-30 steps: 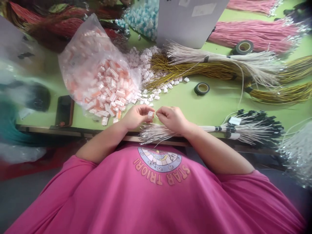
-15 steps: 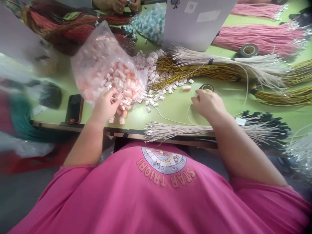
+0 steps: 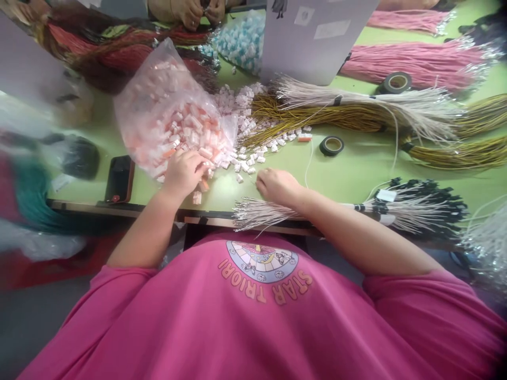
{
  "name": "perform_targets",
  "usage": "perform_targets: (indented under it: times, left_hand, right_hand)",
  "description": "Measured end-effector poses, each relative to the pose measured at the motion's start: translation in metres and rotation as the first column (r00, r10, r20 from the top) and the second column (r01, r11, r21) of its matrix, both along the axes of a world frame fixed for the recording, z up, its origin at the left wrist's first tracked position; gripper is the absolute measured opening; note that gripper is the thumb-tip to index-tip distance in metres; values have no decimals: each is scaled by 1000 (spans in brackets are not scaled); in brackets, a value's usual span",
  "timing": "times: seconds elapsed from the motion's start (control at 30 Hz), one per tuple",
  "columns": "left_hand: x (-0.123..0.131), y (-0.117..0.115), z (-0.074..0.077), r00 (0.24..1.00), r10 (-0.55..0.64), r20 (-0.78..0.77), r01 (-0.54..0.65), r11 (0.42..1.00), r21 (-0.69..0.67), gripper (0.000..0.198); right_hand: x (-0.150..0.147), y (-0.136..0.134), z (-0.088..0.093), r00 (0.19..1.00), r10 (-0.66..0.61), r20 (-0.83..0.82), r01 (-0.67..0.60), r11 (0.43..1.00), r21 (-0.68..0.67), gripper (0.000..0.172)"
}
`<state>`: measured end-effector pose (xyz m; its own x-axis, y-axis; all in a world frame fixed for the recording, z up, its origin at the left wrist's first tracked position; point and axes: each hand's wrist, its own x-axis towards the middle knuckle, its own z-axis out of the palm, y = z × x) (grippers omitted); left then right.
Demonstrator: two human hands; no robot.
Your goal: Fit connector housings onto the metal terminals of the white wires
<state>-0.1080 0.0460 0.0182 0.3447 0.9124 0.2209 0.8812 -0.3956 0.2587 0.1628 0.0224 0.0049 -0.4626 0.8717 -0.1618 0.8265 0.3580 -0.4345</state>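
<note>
My left hand (image 3: 182, 173) is at the front of a heap of white and orange plastic connectors (image 3: 194, 122) spilling from a clear bag (image 3: 144, 87). Its fingers are pinched on a small pale connector, partly hidden by the fingertips. My right hand (image 3: 276, 186) is closed just above a bundle of white wires (image 3: 253, 211) at the table edge. A thin white wire (image 3: 309, 164) runs behind that hand, and its end seems to show left of the fingers, which close on it. Near the wire's far end lies an orange-and-white connector (image 3: 304, 138).
A roll of black tape (image 3: 331, 146) lies right of the wire, another roll (image 3: 397, 83) farther back. Yellow wire bundles (image 3: 352, 117) and pink ones (image 3: 407, 63) cross the table. A phone (image 3: 119, 178) lies at left. Another person's hands (image 3: 194, 13) work beyond a grey divider (image 3: 317, 47).
My right hand has moved left from beside the tape roll to near the loose connectors, uncovering the roll. My left hand has shifted slightly right and nearer at the heap.
</note>
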Motion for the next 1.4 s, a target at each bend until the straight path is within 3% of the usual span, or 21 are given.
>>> perform_targets:
  times: [0.07,0.1,0.13,0.2,0.3,0.37,0.43,0.53,0.63,0.7,0.87,0.97,1.0,1.07,1.13,1.27,1.4]
  left_hand:
    - [6,-2,4,990,27,136,-28,1000,6,15]
    - [13,-4,5,969,46,244,-42,999,-21,15]
    - [22,-7,6,926,62,372,-32,996,-87,17]
    - [45,-14,5,770,115,628,98,951,-294,25]
    - [80,-22,-4,503,321,803,415,725,-550,29]
    - [94,-23,-12,385,477,790,537,580,-612,31]
    - [99,-23,-19,318,567,760,604,496,-623,37]
    - [97,-22,-23,310,570,761,621,484,-616,44]
    - [94,-24,-20,356,493,794,569,559,-603,34]
    - [93,-26,-18,356,472,807,555,588,-589,29]
    - [92,-26,-20,228,460,858,618,613,-493,34]
    - [93,-27,-21,205,439,875,577,668,-471,28]
    - [94,-27,-21,219,445,868,568,666,-485,33]
    - [96,-28,-19,276,468,840,562,630,-535,42]
    - [97,-29,-17,324,489,810,568,584,-580,35]
    - [98,-29,-18,304,541,785,591,539,-600,33]
    - [99,-30,-18,349,523,778,582,530,-617,34]
  right_hand:
    - [10,-2,4,958,-69,-277,28,988,-151,18]
    - [14,-3,6,899,-136,-416,21,962,-271,17]
    - [18,-4,7,823,-215,-526,-4,923,-384,16]
    - [22,-7,8,681,-339,-649,-51,862,-504,17]
    - [23,-12,7,611,-372,-699,58,902,-429,17]
    - [23,-16,7,650,-326,-686,173,943,-284,16]
    - [21,-20,7,699,-261,-665,175,965,-194,20]
    - [19,-23,4,676,-222,-703,60,967,-247,25]
    - [17,-22,1,588,-301,-751,68,943,-324,10]
    - [17,-21,0,564,-339,-754,74,929,-362,9]
    - [20,-23,7,649,-358,-671,110,917,-383,22]
    - [20,-25,11,755,-317,-574,173,941,-291,29]
    - [19,-25,11,784,-300,-543,190,949,-250,30]
    - [19,-27,11,836,-276,-475,227,961,-161,28]
    - [18,-30,9,878,-245,-411,256,966,-29,23]
    - [16,-35,2,946,-128,-297,204,948,244,29]
    - [15,-36,-1,985,-87,-147,130,940,315,35]
